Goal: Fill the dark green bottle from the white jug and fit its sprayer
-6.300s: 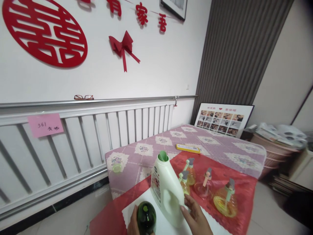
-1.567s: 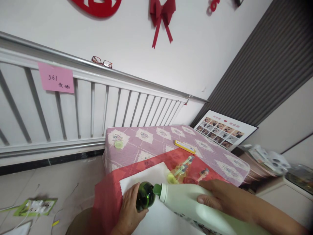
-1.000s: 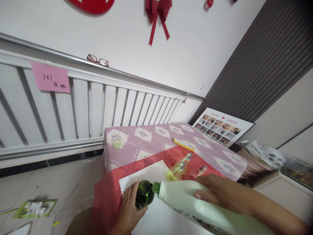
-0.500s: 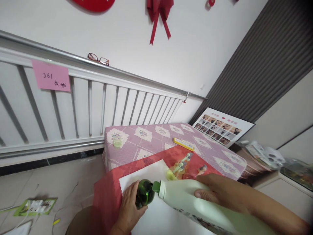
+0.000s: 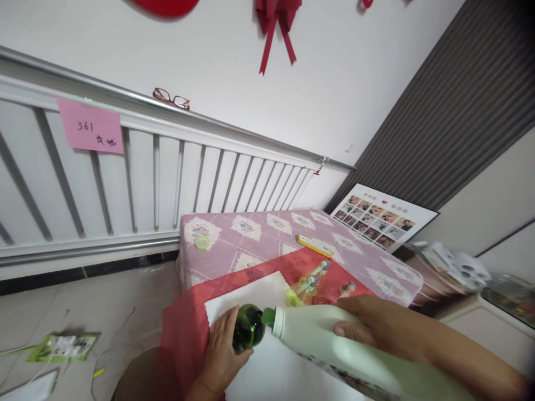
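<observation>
My left hand (image 5: 221, 353) is wrapped round a dark green glass bottle (image 5: 248, 328) that stands on a white sheet (image 5: 254, 295). My right hand (image 5: 371, 326) grips a large white plastic jug (image 5: 326, 348), tipped on its side. The jug's green spout (image 5: 268, 317) rests at the mouth of the green bottle. Both sit over a red cloth (image 5: 186, 340) on a low table. Whether liquid is flowing I cannot see.
Small yellow bottles with pump tops (image 5: 309, 284) stand just behind the jug. A green cap (image 5: 202, 241) and a yellow flat box (image 5: 314, 245) lie on the pink patterned tablecloth (image 5: 267, 231). A white radiator (image 5: 125, 184) carrying glasses (image 5: 170, 98) runs behind. Papers (image 5: 62, 345) lie on the floor.
The jug stood upright 6.3 s ago; it is now tipped with its spout at the green bottle. Over the last second both hands have stayed put.
</observation>
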Motion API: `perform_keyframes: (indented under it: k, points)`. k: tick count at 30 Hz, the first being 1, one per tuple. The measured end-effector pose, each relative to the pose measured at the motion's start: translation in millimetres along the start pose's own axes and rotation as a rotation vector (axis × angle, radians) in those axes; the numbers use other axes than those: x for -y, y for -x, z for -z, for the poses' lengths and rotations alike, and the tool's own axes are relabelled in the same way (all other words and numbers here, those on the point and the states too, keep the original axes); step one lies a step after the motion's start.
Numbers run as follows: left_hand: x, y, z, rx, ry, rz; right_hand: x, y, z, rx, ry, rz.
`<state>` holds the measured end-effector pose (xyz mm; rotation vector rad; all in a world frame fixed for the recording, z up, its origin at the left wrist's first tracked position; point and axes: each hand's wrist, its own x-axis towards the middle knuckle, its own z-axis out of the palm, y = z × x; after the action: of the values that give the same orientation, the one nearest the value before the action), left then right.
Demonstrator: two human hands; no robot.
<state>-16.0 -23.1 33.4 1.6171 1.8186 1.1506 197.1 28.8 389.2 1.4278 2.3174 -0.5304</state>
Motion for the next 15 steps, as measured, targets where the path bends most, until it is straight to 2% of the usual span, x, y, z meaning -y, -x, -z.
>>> perform_keyframes:
  k: [4, 15]
  points:
    - [0, 0, -2.2, -0.007, 0.003, 0.000, 1, 1, 2, 0.039, -0.036, 0.032]
    - [5, 2, -5.5, -0.032, -0.006, -0.024, -10, -4, -3, -0.025, 0.018, 0.042]
